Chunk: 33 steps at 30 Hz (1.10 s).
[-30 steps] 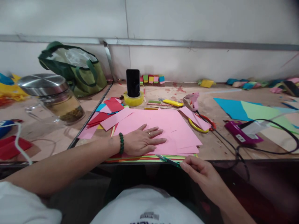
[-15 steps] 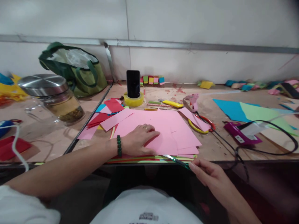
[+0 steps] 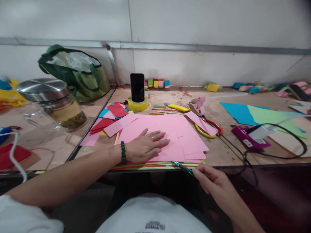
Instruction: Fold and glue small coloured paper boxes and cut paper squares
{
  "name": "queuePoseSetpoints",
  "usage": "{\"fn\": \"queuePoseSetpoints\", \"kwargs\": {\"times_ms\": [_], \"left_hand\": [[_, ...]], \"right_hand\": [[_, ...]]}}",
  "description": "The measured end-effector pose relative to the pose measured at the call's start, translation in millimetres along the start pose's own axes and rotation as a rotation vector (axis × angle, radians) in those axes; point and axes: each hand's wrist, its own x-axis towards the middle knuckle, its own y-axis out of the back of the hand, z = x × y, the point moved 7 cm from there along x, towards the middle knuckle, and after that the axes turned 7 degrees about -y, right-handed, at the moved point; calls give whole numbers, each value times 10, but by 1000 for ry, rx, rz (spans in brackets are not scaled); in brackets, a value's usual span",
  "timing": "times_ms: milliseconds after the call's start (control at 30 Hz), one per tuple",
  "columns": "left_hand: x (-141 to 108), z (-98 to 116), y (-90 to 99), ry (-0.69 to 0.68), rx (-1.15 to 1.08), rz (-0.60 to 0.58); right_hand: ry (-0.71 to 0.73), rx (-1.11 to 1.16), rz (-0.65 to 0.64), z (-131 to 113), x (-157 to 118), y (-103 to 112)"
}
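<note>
Large pink paper sheets [image 3: 170, 129] lie stacked over yellow, green and red sheets at the table's front edge. My left hand [image 3: 147, 147], with a ring and a green bead bracelet [image 3: 123, 152], rests flat on the pink paper, fingers spread. At the front edge, right of it, my right hand [image 3: 211, 178] has its fingers closed on the end of a slim green tool [image 3: 183, 168], perhaps a knife or pen. The tool's silvery tip touches or overlies the stack's front edge. Small red and pink pieces [image 3: 118, 110] lie at the stack's upper left.
Behind the stack are a phone [image 3: 137, 87] on a yellow tape roll [image 3: 138, 104], a yellow cutter [image 3: 178, 107] and a pink glue gun [image 3: 199, 105]. A purple power strip [image 3: 250, 137] with a black cable is at right. A glass mug [image 3: 65, 113] and green bag [image 3: 92, 79] stand left.
My left hand's fingers have spread out flatter on the pink paper. My right hand and the green tool have shifted slightly left. The whole view has moved a little.
</note>
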Motion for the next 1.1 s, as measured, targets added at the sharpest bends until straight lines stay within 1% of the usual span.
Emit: {"fn": "queuePoseSetpoints", "kwargs": {"times_ms": [200,367,533,733,933,1100], "left_hand": [[-13,-113,77,-35,5,-37],[17,-89,4,-71,-12,-86],[27,-77,-29,-78,-1,-97],[26,-88,-39,-76,-6,-107],[28,-79,-37,-71,1,-106],[26,-67,-34,-75,6,-85]], "right_hand": [[-11,32,-29,20,11,-45],[-1,14,-58,-93,20,-177],[19,25,-56,-151,56,-271],[6,36,-84,-58,79,-289],[14,45,-77,-93,59,-275],[-3,69,-101,-26,82,-297]]}}
